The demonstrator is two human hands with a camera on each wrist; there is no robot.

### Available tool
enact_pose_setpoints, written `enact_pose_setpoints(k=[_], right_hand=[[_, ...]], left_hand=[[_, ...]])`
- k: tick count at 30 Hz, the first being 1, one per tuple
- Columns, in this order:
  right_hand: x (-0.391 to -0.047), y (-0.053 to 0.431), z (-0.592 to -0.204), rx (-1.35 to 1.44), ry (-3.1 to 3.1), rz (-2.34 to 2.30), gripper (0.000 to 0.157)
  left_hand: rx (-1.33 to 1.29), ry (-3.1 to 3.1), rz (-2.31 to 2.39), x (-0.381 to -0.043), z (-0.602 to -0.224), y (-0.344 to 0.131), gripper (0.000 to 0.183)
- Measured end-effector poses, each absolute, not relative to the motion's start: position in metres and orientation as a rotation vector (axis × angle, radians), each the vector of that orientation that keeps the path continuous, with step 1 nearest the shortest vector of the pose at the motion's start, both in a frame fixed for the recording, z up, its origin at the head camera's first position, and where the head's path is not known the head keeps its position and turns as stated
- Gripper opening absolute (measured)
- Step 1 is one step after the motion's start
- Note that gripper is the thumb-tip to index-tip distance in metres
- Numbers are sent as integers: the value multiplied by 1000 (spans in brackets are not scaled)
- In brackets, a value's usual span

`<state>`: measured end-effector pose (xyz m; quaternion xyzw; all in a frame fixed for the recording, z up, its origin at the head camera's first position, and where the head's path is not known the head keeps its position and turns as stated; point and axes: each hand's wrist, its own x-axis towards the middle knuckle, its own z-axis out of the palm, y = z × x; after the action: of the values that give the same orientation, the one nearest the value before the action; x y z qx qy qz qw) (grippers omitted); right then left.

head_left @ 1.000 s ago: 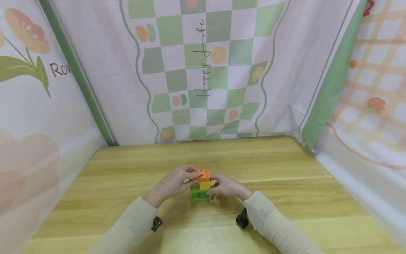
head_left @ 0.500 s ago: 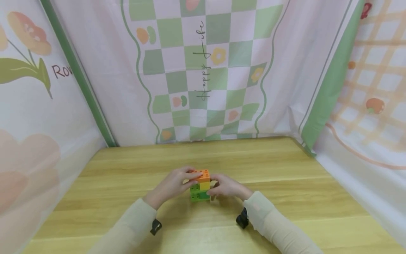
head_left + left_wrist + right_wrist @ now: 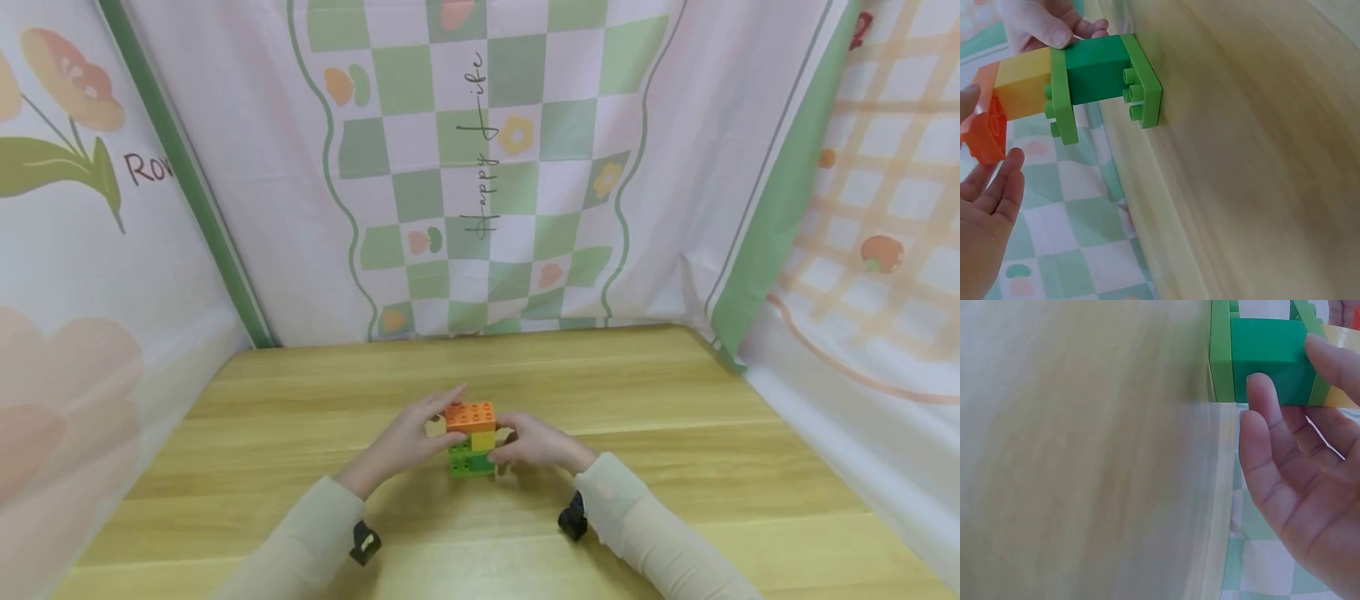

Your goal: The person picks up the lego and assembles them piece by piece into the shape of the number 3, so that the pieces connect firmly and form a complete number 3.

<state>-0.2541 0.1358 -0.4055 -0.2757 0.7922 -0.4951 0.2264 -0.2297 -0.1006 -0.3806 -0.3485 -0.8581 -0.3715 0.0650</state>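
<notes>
A tower of toy building blocks stands on the table near the middle of the head view. Its top is an orange brick [image 3: 472, 417] with studs, above a yellow block [image 3: 483, 441]. Below come a light green plate [image 3: 1062, 100], a dark green block [image 3: 1097, 72] and another light green plate [image 3: 1150, 87] at the bottom. My left hand [image 3: 401, 442] is spread around the left of the orange brick, thumb and fingers apart. From the right side, my right hand [image 3: 538, 442] grips the tower, its thumb on the upper light green plate and dark green block.
The wooden table [image 3: 300, 417] reaches back to a patterned cloth [image 3: 487, 192]. Cloth walls rise on the left [image 3: 90, 275] and right [image 3: 862, 292]. Black wrist straps [image 3: 573, 518] hang at both sleeves.
My left hand has drawn back to the left and its fingers have spread off the orange brick's top, baring its studs. The right hand and the tower have barely moved.
</notes>
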Motion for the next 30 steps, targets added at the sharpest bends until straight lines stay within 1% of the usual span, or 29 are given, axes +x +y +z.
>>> enact_pose_setpoints(k=[3,9,16,24,30], right_hand=[[-255,136,-406,-751,2189,-1364,52],[-256,137,-406,-748,2187,-1363,54],[-256,138,-406,-747,2178,-1369,54],[-255,137,-406,-736,2175,-1379,57],[-256,136,-407,-745,2180,-1368,57]], left_hand=[[-1012,-2587,-1165,-231,-384,-104,71],[-984,-2577,-1240,-232,-391,-111,72],[-982,-2570,-1276,-232,-397,-117,63],[-880,-2650,-1370,-229,-405,-117,61],[-810,-2711,-1404,-227,-408,-114,48]])
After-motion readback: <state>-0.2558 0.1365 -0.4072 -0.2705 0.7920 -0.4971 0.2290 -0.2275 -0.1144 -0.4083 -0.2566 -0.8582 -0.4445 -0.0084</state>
